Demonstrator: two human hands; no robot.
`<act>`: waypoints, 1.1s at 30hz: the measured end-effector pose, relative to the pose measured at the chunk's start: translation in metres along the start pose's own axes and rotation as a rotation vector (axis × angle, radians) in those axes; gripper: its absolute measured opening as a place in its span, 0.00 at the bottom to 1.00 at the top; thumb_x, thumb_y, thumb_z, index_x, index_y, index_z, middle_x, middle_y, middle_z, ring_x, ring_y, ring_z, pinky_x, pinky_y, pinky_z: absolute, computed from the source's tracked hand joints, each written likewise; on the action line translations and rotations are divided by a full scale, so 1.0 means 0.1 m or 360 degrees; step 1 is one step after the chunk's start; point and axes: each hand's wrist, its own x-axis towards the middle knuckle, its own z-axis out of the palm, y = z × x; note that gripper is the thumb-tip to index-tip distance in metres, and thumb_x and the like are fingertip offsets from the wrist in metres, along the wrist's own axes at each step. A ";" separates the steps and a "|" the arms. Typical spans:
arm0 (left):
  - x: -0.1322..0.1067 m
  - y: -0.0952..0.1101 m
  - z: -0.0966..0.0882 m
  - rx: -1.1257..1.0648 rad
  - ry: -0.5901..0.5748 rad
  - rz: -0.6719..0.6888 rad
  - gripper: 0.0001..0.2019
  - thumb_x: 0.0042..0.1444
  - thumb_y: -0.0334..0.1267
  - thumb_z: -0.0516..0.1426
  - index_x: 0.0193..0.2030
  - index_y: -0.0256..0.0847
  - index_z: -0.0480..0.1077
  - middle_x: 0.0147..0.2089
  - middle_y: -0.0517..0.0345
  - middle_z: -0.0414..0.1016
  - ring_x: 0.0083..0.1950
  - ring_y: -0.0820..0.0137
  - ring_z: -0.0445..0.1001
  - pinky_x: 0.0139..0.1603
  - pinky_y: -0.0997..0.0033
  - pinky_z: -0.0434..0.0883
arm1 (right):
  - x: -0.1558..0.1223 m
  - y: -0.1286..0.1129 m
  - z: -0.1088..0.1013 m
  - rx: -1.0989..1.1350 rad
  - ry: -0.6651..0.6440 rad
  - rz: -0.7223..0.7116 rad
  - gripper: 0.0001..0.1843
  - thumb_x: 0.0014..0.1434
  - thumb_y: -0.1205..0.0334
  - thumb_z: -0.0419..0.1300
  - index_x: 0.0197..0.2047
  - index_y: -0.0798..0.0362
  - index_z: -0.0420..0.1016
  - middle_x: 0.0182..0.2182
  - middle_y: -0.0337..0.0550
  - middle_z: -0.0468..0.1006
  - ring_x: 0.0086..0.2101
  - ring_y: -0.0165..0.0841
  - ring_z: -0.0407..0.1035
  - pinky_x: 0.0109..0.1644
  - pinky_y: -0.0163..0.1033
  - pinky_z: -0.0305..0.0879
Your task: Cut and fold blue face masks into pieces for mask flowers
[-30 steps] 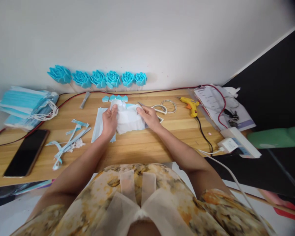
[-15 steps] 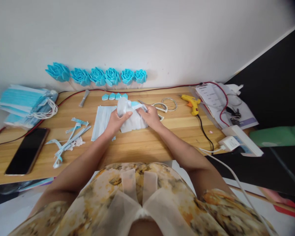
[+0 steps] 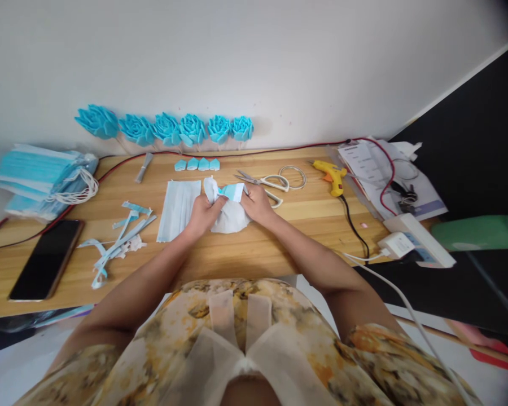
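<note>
Left hand (image 3: 205,215) and right hand (image 3: 258,205) both clamp on one crumpled white-and-blue sheet (image 3: 231,220), near each other but apart, the material bunched between them. Left thumb lies over its near face; most of the other fingers hidden by sheet and hand. Sheet sits above the wooden table (image 3: 315,221), ahead of the wearer's chest; whether its lower edge touches the wood, cannot tell.

Bearings taken from the sheet, 12 o'clock toward the wall. At 9, just beside the left hand: a pale blue pleated mask (image 3: 178,211), lying flat. At 2, just beside the right hand: scissors (image 3: 266,181), blades slightly parted and pointing between 9 and 10; a thin ring (image 3: 303,179) lies beyond. Between 2 and 3, well apart: yellow glue gun (image 3: 335,177), nozzle toward the wall.

At 11, four small blue cut pieces (image 3: 204,164) in a row. Six blue flowers (image 3: 192,129) along the wall, from 10 to just past 12. Between 8 and 9, a tangle of cut strips (image 3: 121,249), then a dark-screened phone (image 3: 46,260). Between 9 and 10, far off, stacked masks (image 3: 38,172).
</note>
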 end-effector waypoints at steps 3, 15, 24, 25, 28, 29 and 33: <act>0.00 0.00 -0.02 -0.0032 0.0048 -0.0130 0.23 0.50 0.54 0.63 0.19 0.42 0.60 0.20 0.63 0.57 0.24 0.74 0.57 0.23 0.73 0.55 | 0.01 -0.01 -0.01 -0.0078 0.0071 0.0020 0.29 0.66 0.38 0.51 0.22 0.50 0.62 0.20 0.37 0.66 0.25 0.31 0.59 0.32 0.39 0.53; 0.02 0.02 -0.04 -0.0085 0.0147 -0.0091 0.27 0.49 0.60 0.65 0.21 0.42 0.58 0.21 0.64 0.54 0.25 0.76 0.53 0.23 0.72 0.52 | 0.02 -0.10 -0.07 0.0035 0.0228 0.0042 0.32 0.64 0.32 0.51 0.23 0.50 0.58 0.21 0.35 0.57 0.26 0.28 0.53 0.32 0.37 0.51; 0.07 -0.04 -0.07 -0.0263 0.0362 -0.0086 0.21 0.50 0.55 0.65 0.25 0.41 0.64 0.24 0.62 0.61 0.28 0.72 0.63 0.27 0.73 0.62 | 0.04 -0.10 -0.13 0.0292 0.0158 0.0084 0.35 0.63 0.28 0.52 0.21 0.49 0.54 0.19 0.34 0.56 0.24 0.27 0.53 0.31 0.38 0.50; 0.07 -0.04 -0.06 -0.0276 0.0364 -0.0078 0.21 0.51 0.55 0.65 0.26 0.41 0.65 0.24 0.61 0.62 0.29 0.72 0.64 0.27 0.73 0.63 | 0.04 -0.09 -0.13 0.0293 0.0120 0.0094 0.35 0.63 0.28 0.52 0.21 0.50 0.55 0.18 0.34 0.57 0.24 0.27 0.54 0.31 0.38 0.50; 0.06 -0.05 -0.05 -0.0296 0.0341 -0.0068 0.21 0.52 0.57 0.65 0.28 0.39 0.69 0.26 0.60 0.68 0.30 0.70 0.68 0.29 0.72 0.67 | 0.03 -0.07 -0.11 0.0229 0.0059 0.0159 0.35 0.61 0.28 0.55 0.21 0.50 0.57 0.18 0.33 0.58 0.24 0.27 0.54 0.30 0.38 0.49; 0.06 -0.05 -0.05 -0.0297 0.0325 -0.0068 0.22 0.53 0.58 0.64 0.29 0.39 0.70 0.27 0.59 0.70 0.31 0.69 0.70 0.30 0.72 0.68 | 0.03 -0.07 -0.11 0.0200 0.0063 0.0168 0.34 0.61 0.28 0.56 0.21 0.50 0.57 0.18 0.33 0.57 0.24 0.27 0.54 0.30 0.38 0.48; 0.05 -0.04 -0.04 -0.0276 0.0169 0.0022 0.25 0.50 0.60 0.67 0.38 0.36 0.76 0.39 0.50 0.81 0.43 0.59 0.79 0.42 0.66 0.77 | 0.02 -0.06 -0.10 0.0164 0.0144 0.0134 0.34 0.62 0.30 0.55 0.21 0.50 0.56 0.18 0.32 0.55 0.24 0.26 0.52 0.31 0.38 0.48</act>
